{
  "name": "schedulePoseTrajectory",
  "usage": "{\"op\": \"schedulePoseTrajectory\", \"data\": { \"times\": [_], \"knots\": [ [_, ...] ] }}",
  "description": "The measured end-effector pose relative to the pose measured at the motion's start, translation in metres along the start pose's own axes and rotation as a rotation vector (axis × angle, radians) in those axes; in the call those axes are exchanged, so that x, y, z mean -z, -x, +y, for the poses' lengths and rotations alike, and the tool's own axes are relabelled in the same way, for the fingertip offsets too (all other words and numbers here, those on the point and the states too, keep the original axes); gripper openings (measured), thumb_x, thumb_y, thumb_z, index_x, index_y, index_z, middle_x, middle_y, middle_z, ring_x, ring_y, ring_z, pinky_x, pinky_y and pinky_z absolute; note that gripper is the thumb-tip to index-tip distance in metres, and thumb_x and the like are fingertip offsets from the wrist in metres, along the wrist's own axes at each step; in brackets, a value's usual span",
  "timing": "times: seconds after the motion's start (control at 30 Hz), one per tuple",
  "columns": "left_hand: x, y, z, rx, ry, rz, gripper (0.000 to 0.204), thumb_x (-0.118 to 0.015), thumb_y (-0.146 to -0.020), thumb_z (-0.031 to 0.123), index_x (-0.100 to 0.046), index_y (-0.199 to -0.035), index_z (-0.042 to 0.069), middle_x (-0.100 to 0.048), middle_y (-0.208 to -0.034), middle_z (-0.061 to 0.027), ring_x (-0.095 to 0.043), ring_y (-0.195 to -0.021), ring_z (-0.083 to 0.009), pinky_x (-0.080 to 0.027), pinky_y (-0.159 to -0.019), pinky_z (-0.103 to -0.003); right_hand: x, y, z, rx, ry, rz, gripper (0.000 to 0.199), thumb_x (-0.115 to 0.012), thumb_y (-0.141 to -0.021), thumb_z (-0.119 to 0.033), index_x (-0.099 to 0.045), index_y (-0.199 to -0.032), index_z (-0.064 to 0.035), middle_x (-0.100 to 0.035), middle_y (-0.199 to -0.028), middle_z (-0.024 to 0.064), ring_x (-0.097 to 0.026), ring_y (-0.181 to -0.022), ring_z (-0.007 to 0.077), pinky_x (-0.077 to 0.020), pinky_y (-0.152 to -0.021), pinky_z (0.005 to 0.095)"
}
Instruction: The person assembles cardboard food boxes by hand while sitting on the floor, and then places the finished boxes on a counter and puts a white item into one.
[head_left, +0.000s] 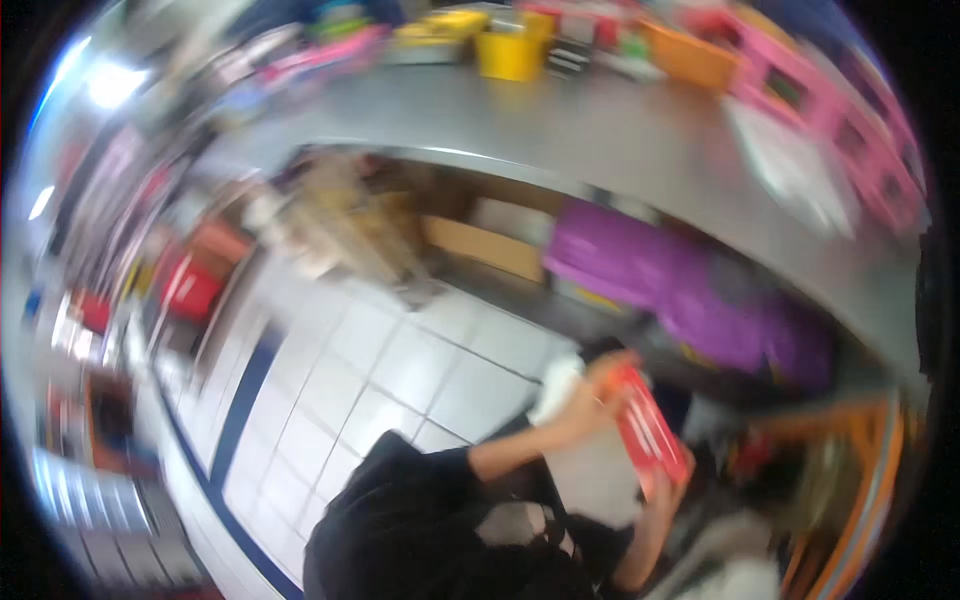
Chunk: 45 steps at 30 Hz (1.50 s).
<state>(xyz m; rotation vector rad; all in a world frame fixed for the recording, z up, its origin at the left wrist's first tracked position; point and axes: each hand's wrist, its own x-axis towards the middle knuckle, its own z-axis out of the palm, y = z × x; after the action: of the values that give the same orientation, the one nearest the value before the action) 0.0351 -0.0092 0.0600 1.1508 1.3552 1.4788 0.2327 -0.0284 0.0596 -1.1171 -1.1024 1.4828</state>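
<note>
1. Big grey tabletop (480, 110) up top, tiled floor (395, 355) below, purple bundle (650, 255) tucked underneath.
2. Red box (650, 425) is held off the tabletop, in front of the body. Left hand (585, 400) has its fingers round the upper end, right hand (664, 485) grips the lower.
3. My worry: if either grip loosens, it could tip and drop.
4. Pale markings on the box? Too blurry to read.

Left forearm (515, 450): emerged from a black sleeve (425, 475), slanting up and rightward.
Left hand (592, 402): was closed in a grip, right of the frame's centre, fingers blurred.
Right forearm (642, 550): rose steeply near the lower edge.
Right hand (667, 487): gripped too, lower and farther right than the left one.
</note>
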Motion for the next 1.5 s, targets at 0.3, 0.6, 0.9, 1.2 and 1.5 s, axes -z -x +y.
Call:
{"op": "schedulePoseTrajectory", "data": {
  "times": [0.3, 0.6, 0.9, 1.2, 1.5],
  "knots": [
    [0.067, -0.009, -0.001, 0.19, 0.098, -0.477, 0.089, -0.064, -0.082, 0.054, -0.021, -0.144, 0.007, -0.027, -0.142, -0.0153, -0.029, -0.133, -0.0301, -0.034, -0.105, -0.042, 0.08, -0.079, 0.039, -0.213, -0.109, -0.161, 0.056, -0.067, -0.085, -0.028, -0.046, -0.128, 0.0001, -0.05, -0.127, 0.0208, -0.051, -0.115, 0.0325, -0.0451, -0.093, 0.0385],
    [0.161, -0.18, -0.079, 0.521, 0.814, -0.316, 0.043, -0.054, -0.09, 0.034, -0.057, -0.122, 0.006, -0.064, -0.114, -0.0106, -0.065, -0.096, -0.0236, -0.053, -0.082, -0.042, 0.282, -0.009, 0.007, 0.241, 0.386, 0.519, 0.051, -0.057, -0.092, -0.025, -0.039, -0.135, -0.0044, -0.043, -0.137, 0.0143, -0.046, -0.122, 0.0258, -0.0411, -0.098, 0.0392],
    [0.087, -0.275, -0.111, 0.55, 0.58, 0.048, 0.06, -0.059, -0.085, 0.045, -0.04, -0.135, 0.016, -0.04, -0.136, -0.0068, -0.044, -0.119, -0.0276, -0.04, -0.099, -0.046, 0.316, 0.173, -0.036, 0.137, 0.99, 1.349, 0.051, -0.068, -0.083, -0.018, -0.048, -0.128, -0.006, -0.051, -0.128, 0.0144, -0.05, -0.115, 0.0309, -0.0428, -0.094, 0.0425],
    [0.0, -0.18, -0.21, 0.454, 0.232, -0.186, 0.064, -0.066, -0.085, 0.032, -0.036, -0.136, 0.008, -0.042, -0.135, -0.0132, -0.048, -0.119, -0.0296, -0.04, -0.1, -0.043, 0.377, 0.291, 0.016, -0.932, 1.095, 1.246, 0.134, -0.084, -0.047, -0.057, -0.009, -0.149, -0.0109, -0.009, -0.153, 0.0217, -0.01, -0.141, 0.0423, -0.0144, -0.107, 0.0651],
    [0.014, -0.139, -0.167, 0.118, 0.181, -0.137, 0.064, -0.062, -0.091, 0.022, -0.028, -0.141, 0.003, -0.037, -0.141, -0.0133, -0.048, -0.121, -0.0267, -0.039, -0.103, -0.04, 0.37, 0.264, 0.001, -0.962, 1.213, 1.233, 0.13, -0.086, -0.046, -0.048, -0.014, -0.147, -0.0075, -0.023, -0.15, 0.0186, -0.021, -0.139, 0.0365, -0.0154, -0.108, 0.0622]
  ]
}}
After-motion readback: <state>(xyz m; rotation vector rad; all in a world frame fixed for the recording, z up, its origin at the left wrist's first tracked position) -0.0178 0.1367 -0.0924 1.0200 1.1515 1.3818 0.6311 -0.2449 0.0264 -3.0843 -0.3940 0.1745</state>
